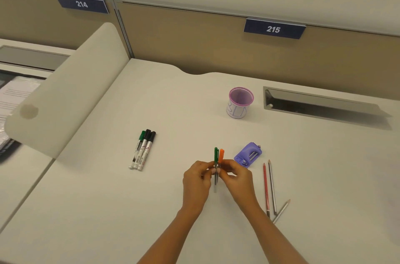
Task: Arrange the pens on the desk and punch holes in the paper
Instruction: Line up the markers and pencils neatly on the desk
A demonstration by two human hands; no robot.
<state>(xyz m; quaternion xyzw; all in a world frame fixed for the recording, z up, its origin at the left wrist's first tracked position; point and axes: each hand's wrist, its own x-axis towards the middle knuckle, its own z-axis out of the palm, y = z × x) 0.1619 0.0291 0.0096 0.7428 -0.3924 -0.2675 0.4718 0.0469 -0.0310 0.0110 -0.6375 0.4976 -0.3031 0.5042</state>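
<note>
both hands, left hand (198,179) and right hand (237,174), pinched two pens (218,158) together; best to level their caps before laying them on the desk (173,101).

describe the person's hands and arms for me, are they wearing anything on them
Both forearms are bare as far as the frame shows: no sleeves in view. The left hand and right hand have no gloves, and I can see no watch, bracelet or rings.

The scene is lit evenly and softly from above; no glare is seen. Only faint shadows are cast on the desk (151,99), e.g. just under the hands and beside the cup (240,102) beyond the right hand (237,175). Straight lines are bent w/ wide-angle distortion far left of the hands. Fine detail is slightly blurred.
</note>
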